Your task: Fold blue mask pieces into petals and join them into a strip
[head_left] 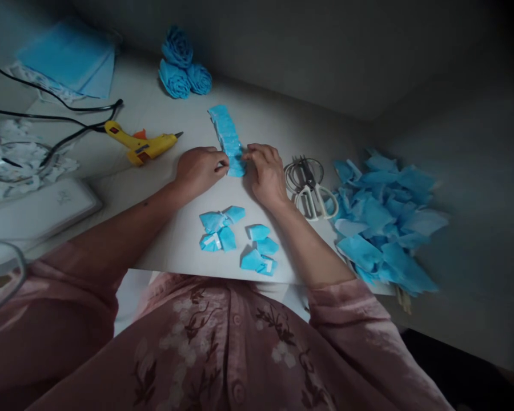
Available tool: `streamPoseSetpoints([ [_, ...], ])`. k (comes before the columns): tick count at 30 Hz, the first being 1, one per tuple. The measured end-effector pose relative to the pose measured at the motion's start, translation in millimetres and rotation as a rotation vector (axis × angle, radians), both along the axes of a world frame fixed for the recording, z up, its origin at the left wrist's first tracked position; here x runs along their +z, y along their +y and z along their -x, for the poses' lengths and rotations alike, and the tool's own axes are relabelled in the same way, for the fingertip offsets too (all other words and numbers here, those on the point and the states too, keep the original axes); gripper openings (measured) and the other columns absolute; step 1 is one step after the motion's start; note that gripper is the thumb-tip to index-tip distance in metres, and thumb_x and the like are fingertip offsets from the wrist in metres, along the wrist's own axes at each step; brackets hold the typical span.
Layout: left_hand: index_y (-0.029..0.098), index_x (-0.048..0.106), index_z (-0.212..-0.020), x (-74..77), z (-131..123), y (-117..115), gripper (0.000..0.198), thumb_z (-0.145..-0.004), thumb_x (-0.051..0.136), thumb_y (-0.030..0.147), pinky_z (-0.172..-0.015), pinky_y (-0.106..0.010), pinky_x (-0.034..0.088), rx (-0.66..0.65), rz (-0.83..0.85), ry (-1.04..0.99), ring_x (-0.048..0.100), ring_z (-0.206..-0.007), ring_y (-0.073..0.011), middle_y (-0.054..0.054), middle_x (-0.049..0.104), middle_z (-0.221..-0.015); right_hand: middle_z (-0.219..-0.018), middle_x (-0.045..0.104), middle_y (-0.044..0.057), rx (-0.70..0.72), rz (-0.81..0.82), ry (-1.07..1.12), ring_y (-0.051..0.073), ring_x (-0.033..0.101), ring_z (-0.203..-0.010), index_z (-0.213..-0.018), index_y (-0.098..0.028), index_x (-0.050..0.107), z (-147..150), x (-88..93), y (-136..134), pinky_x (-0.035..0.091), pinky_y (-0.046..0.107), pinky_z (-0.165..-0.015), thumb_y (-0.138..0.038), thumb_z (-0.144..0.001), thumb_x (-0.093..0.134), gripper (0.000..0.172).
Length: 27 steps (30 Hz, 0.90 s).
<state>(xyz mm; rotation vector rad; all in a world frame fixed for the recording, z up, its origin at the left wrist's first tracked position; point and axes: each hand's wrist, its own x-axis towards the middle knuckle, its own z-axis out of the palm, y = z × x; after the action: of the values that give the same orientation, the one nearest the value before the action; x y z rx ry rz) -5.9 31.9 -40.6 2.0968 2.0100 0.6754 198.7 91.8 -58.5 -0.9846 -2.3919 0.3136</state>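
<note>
A pleated blue strip (227,131) lies on the white table, running away from me, its near end between my hands. My left hand (201,169) has its fingers curled, thumb and fingertips pinched on the strip's left edge. My right hand (266,172) touches the right edge of the same end with bent fingertips; whether it grips the material is too small to tell. Nearer to me lie two small groups of cut blue pieces, one on the left (218,222) and one on the right (261,246).
Left of my hands lies a yellow glue gun (148,146) with black cords. Three blue rosettes (177,78) stand at the back, flat blue sheets (71,57) at the back left. Scissors (310,185) lie right of my right hand, beside a large blue heap (381,217).
</note>
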Motion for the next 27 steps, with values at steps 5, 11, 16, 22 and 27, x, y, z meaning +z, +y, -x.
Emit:
streamPoseSetpoints([
  [5, 0.022, 0.082, -0.1, -0.7, 1, 1, 0.021, -0.09, 0.064, 0.024, -0.079, -0.035, 0.048, 0.011, 0.02, -0.014, 0.073, -0.09, -0.0254, -0.007, 0.081, -0.096, -0.147, 0.068, 0.01, -0.034, 0.0, 0.077, 0.031, 0.057, -0.142, -0.127, -0.023, 0.07, -4, 2.7, 1, 0.046, 0.054, -0.121, -0.003, -0.092, 0.044, 0.048],
  [11, 0.025, 0.078, -0.105, -0.5, 5, 0, 0.02, -0.086, 0.071, 0.025, -0.075, -0.034, 0.048, 0.036, 0.028, -0.066, 0.072, -0.085, -0.0253, -0.005, 0.08, -0.089, -0.131, 0.076, 0.014, -0.023, 0.0, 0.124, 0.031, 0.064, -0.129, -0.123, -0.019, 0.07, -12, 6.5, 2, 0.049, 0.049, -0.115, -0.004, -0.088, 0.044, 0.046],
  [16, 0.025, 0.077, -0.111, 0.2, 9, -1, 0.027, -0.09, 0.061, 0.022, -0.077, -0.034, 0.05, 0.005, -0.003, -0.047, 0.074, -0.088, -0.0256, -0.005, 0.08, -0.09, -0.114, 0.081, 0.009, 0.025, 0.119, 0.014, 0.026, 0.072, -0.106, -0.125, -0.022, 0.073, -16, 41.3, -11, 0.053, 0.037, -0.094, -0.019, -0.101, 0.046, 0.036],
  [22, 0.022, 0.077, -0.121, -0.5, 10, -1, 0.039, -0.089, 0.055, 0.019, -0.079, -0.031, 0.051, 0.019, -0.041, -0.004, 0.075, -0.093, -0.024, -0.007, 0.082, -0.097, -0.092, 0.082, 0.003, 0.18, 0.306, -0.472, 0.021, 0.069, -0.08, -0.104, -0.025, 0.082, -50, 93.2, -45, 0.04, 0.032, -0.072, -0.023, -0.093, 0.069, 0.017],
  [27, 0.022, 0.077, -0.123, 1.5, 11, -2, 0.038, -0.092, 0.056, 0.021, -0.081, -0.035, 0.051, 0.037, -0.057, -0.043, 0.074, -0.091, -0.0252, -0.008, 0.082, -0.097, -0.094, 0.081, 0.001, 0.18, 0.478, -0.49, 0.018, 0.07, -0.082, -0.101, -0.026, 0.079, -70, 80.7, -66, 0.039, 0.03, -0.069, -0.017, -0.086, 0.075, 0.018],
])
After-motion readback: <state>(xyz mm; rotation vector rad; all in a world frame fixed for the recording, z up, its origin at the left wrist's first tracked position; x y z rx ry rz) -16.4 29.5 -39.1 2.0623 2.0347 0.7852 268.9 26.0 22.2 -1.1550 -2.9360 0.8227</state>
